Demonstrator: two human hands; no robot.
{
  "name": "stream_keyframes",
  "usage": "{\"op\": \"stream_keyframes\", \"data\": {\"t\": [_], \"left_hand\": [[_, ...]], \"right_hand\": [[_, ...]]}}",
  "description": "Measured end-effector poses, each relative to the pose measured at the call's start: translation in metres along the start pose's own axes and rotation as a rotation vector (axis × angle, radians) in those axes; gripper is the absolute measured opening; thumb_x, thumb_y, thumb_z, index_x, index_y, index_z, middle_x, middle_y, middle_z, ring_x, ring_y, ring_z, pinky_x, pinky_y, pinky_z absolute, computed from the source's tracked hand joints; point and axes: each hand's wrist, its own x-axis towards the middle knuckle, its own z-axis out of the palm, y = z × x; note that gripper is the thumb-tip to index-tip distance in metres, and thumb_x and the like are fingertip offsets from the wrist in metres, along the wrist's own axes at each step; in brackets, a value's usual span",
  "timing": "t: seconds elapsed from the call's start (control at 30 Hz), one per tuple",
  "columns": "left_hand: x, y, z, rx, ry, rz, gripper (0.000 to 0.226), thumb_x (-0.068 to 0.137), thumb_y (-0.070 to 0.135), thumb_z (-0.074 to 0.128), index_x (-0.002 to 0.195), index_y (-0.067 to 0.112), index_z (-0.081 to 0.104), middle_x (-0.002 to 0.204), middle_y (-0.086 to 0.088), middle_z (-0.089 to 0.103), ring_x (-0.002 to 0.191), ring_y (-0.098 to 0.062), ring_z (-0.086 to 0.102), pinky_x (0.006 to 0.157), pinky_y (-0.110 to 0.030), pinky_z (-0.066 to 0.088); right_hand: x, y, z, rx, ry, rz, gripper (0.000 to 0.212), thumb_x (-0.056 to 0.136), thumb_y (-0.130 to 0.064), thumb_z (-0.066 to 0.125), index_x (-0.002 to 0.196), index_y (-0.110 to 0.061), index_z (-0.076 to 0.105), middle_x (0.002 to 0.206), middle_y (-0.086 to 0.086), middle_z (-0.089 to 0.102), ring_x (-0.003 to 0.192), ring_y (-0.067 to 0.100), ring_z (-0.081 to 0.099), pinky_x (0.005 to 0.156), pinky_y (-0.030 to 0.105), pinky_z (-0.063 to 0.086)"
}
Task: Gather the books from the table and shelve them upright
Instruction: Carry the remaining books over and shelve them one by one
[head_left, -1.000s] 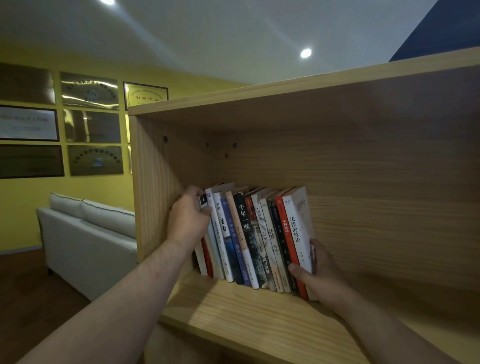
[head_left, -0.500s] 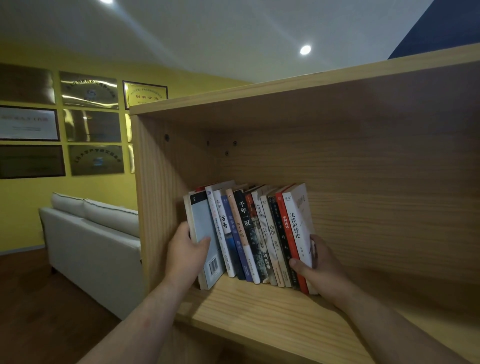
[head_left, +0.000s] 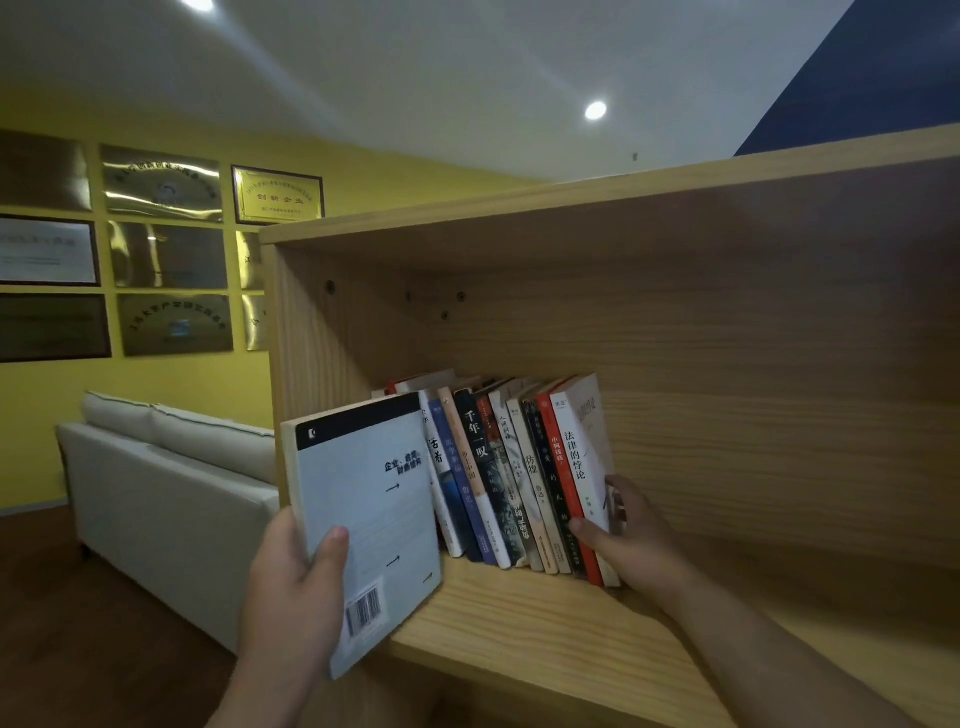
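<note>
The left hand (head_left: 291, 597) has drawn the grey book (head_left: 374, 509) clear of the shelf and grips it at lower centre, thumb across the cover. The right hand (head_left: 628, 540) still clasps the right end of the row of books (head_left: 498, 467) leaning on the pine shelf (head_left: 519, 623). At left, a pale sofa (head_left: 156, 493) stands beneath plaques (head_left: 161, 182) on a yellow wall (head_left: 31, 441).

1 head-worn view, facing forward into the wooden shelf (head_left: 519, 618), close up
</note>
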Motion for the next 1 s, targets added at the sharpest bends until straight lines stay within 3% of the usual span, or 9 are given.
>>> {"op": "stream_keyframes", "data": {"t": [0.1,0.2,0.27,0.33,0.4,0.53,0.67,0.83,1.0], "left_hand": [[-0.006,0.011,-0.002,-0.153,-0.081,-0.073,0.013,0.099,0.01,0.056,0.099,0.023,0.058,0.1,-0.002,0.069,0.09,-0.022,0.066,0.071,-0.041,0.054],[-0.012,0.022,0.015,-0.308,-0.231,-0.188,0.015,0.099,0.011,0.055,0.103,0.024,0.061,0.104,-0.004,0.074,0.096,-0.028,0.07,0.086,-0.054,0.056],[-0.018,0.031,0.032,-0.407,-0.38,-0.278,0.015,0.1,0.012,0.054,0.108,0.023,0.061,0.102,-0.003,0.076,0.096,-0.028,0.072,0.085,-0.052,0.057],[-0.025,0.041,0.05,-0.469,-0.55,-0.318,0.019,0.098,0.013,0.055,0.112,0.024,0.061,0.104,0.0,0.077,0.097,-0.025,0.074,0.086,-0.05,0.058],[-0.031,0.049,0.07,-0.466,-0.667,-0.289,0.023,0.097,0.014,0.057,0.115,0.027,0.061,0.109,0.0,0.076,0.099,-0.022,0.074,0.089,-0.05,0.058],[-0.034,0.043,0.092,-0.055,-0.807,-0.058,0.018,0.096,0.032,0.06,0.112,0.04,0.059,0.115,0.012,0.069,0.109,-0.01,0.067,0.09,-0.036,0.059],[-0.019,0.018,0.088,0.734,-0.936,0.273,0.053,0.086,0.064,0.056,0.131,0.035,0.056,0.128,0.015,0.057,0.116,-0.007,0.054,0.1,-0.028,0.048],[-0.015,-0.004,0.092,0.822,-0.93,0.304,0.062,0.084,0.071,0.047,0.133,0.033,0.054,0.121,0.015,0.051,0.112,-0.007,0.048,0.101,-0.031,0.042],[-0.012,-0.012,0.095,0.813,-0.922,0.304,0.063,0.085,0.071,0.045,0.137,0.036,0.051,0.123,0.017,0.048,0.116,-0.006,0.045,0.106,-0.032,0.039]], "right_hand": [[-0.013,-0.012,-0.001,0.04,-0.038,-0.03,0.063,0.088,-0.029,0.076,0.139,-0.035,0.041,0.112,-0.021,0.056,0.098,-0.001,0.056,0.074,0.018,0.048],[-0.028,-0.031,-0.009,0.089,0.16,-0.107,0.04,0.092,-0.034,0.07,0.123,-0.042,0.047,0.114,-0.012,0.06,0.097,0.007,0.065,0.068,0.024,0.055],[-0.044,-0.046,-0.015,0.22,0.116,-0.119,0.023,0.092,-0.038,0.066,0.112,-0.028,0.061,0.106,-0.009,0.069,0.097,0.015,0.07,0.069,0.024,0.055],[-0.061,-0.052,-0.019,0.377,-0.077,-0.028,0.035,0.088,-0.046,0.066,0.108,-0.017,0.069,0.105,0.003,0.077,0.099,0.025,0.073,0.076,0.035,0.059],[-0.073,-0.048,-0.028,0.45,-0.15,0.061,0.039,0.085,-0.037,0.076,0.116,-0.014,0.068,0.109,0.008,0.078,0.101,0.033,0.074,0.087,0.054,0.059],[-0.092,-0.037,-0.059,0.517,-0.009,0.154,0.026,0.093,-0.013,0.069,0.119,-0.011,0.065,0.105,0.015,0.078,0.097,0.041,0.073,0.085,0.06,0.059],[-0.098,-0.039,-0.092,0.505,0.247,0.15,0.017,0.094,-0.011,0.068,0.11,-0.014,0.063,0.1,0.014,0.077,0.079,0.034,0.076,0.06,0.044,0.062],[-0.077,-0.048,-0.092,0.362,0.491,0.028,0.021,0.095,0.0,0.06,0.102,-0.02,0.057,0.095,-0.002,0.065,0.083,0.02,0.065,0.059,0.03,0.05],[-0.048,-0.043,-0.041,0.14,0.427,-0.036,0.026,0.095,-0.007,0.062,0.116,-0.023,0.058,0.099,-0.011,0.063,0.098,0.016,0.063,0.076,0.031,0.057]]}}
